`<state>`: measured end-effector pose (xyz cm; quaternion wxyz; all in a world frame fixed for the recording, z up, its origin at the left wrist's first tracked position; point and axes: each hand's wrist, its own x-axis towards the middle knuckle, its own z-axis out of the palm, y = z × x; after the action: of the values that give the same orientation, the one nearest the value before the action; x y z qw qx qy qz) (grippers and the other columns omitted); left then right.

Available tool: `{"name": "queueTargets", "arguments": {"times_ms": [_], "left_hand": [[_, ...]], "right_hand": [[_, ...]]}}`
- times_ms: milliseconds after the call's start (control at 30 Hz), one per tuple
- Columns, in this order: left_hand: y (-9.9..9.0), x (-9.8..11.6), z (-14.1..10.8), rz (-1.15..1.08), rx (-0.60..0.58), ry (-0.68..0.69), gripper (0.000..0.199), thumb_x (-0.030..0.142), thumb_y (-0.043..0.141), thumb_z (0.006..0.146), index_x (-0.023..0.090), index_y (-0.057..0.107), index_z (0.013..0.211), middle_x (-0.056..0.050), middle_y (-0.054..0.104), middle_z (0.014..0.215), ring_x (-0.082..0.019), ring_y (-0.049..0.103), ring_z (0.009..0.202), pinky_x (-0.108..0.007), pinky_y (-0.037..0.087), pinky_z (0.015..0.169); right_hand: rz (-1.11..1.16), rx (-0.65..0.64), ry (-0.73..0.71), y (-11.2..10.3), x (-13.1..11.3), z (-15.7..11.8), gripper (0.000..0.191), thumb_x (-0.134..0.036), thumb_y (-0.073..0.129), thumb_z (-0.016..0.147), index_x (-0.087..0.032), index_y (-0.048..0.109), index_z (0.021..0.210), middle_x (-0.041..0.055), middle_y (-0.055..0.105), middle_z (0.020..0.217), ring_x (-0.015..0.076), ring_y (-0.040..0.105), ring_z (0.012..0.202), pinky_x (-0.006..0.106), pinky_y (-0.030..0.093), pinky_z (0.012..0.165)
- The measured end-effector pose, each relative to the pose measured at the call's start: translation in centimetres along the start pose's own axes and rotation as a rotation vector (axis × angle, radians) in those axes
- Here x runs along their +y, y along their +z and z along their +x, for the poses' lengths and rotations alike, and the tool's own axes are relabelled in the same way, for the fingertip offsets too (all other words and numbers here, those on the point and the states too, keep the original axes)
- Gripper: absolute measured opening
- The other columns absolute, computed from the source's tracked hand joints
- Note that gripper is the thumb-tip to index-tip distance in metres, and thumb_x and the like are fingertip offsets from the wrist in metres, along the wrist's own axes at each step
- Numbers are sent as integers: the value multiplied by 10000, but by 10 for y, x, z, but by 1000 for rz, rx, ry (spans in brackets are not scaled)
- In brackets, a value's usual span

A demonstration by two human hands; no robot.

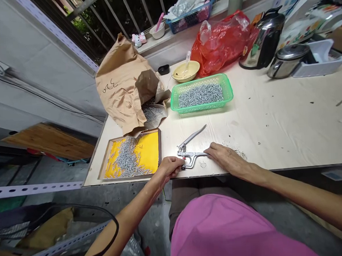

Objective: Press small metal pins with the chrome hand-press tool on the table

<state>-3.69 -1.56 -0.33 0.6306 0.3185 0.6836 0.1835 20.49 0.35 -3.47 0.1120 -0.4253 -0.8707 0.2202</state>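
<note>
Silver snap-fastener pliers (193, 156) lie near the table's front edge, with their handles spread apart, a spring near the head and a small red part at the jaw. My right hand (224, 155) has its fingers closed on the end of the lower handle. At the jaw, my left hand (172, 166) pinches with thumb and forefinger; whatever small thing sits between them is hidden. Left of that hand is a shallow tray (160, 147) with a yellow bottom, holding a heap of small metal pieces (129, 159).
Behind the pliers stands a green plastic basket (202, 108) full of small metal pieces. An open brown paper bag (120, 88) spills similar pieces at the back left. Farther back are a yellow bowl (195, 67), a red plastic bag (221, 45) and a metal kettle (265, 39).
</note>
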Motion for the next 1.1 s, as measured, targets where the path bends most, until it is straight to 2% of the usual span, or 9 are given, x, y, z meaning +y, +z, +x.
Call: {"name": "queueTargets", "arguments": {"times_ms": [133,367,467,500,567,633,700,867,1100], "left_hand": [[-2,7,4,112,-31,-60,309,362,730,644,149,514,588,80,423,400,-21,297,311,-183,157,343],[-9,13,7,243,-111,-18,291,350,710,624,147,516,547,56,476,420,-28,325,316,-187,187,334],[-9,12,8,249,-110,-21,295,363,709,628,147,521,558,59,476,419,-29,326,312,-186,196,331],[-9,11,8,246,-109,-23,301,370,712,630,146,521,563,62,474,419,-28,325,312,-185,196,331],[-8,11,7,244,-105,-31,316,383,721,633,145,523,573,66,473,423,-23,325,314,-182,197,335],[-7,12,6,251,-94,-42,326,390,729,639,143,525,581,68,477,429,-20,325,313,-181,200,338],[-6,13,5,261,-84,-53,327,390,730,647,143,525,581,68,479,431,-19,327,310,-182,205,339],[-5,13,5,261,-93,-54,330,383,730,649,147,515,565,69,475,423,-22,334,306,-185,204,339],[-5,9,7,262,-106,-27,316,371,688,686,159,500,546,60,466,423,-38,323,312,-201,196,350]], "right_hand": [[-8,7,-18,2,2,-1,275,-151,335,946,-176,605,987,62,551,881,150,511,763,262,390,654],[-59,2,-31,1,1,-3,254,-166,350,948,-171,603,966,66,554,874,175,516,793,282,391,650],[-67,15,-54,-9,3,2,232,-289,464,922,-179,592,1081,116,574,1037,222,528,923,327,428,742],[-84,28,-66,-13,4,6,324,-356,528,889,-182,563,1161,145,545,1162,259,509,1023,366,430,800],[-135,31,-92,-20,10,17,637,-493,635,785,-184,459,1313,191,388,1394,347,379,1231,466,388,911],[-180,-12,-120,-23,17,30,875,-596,678,687,-173,371,1388,206,264,1484,395,222,1340,532,319,978],[-207,-67,-153,-23,24,43,972,-653,686,626,-166,353,1399,209,281,1478,404,190,1355,544,290,994],[-251,-69,-219,-23,32,62,979,-705,680,557,-143,428,1319,201,460,1314,387,382,1199,494,335,916],[-315,-93,-205,-30,22,66,708,-629,721,580,-135,573,1064,142,545,1063,298,457,950,394,367,782]]}}
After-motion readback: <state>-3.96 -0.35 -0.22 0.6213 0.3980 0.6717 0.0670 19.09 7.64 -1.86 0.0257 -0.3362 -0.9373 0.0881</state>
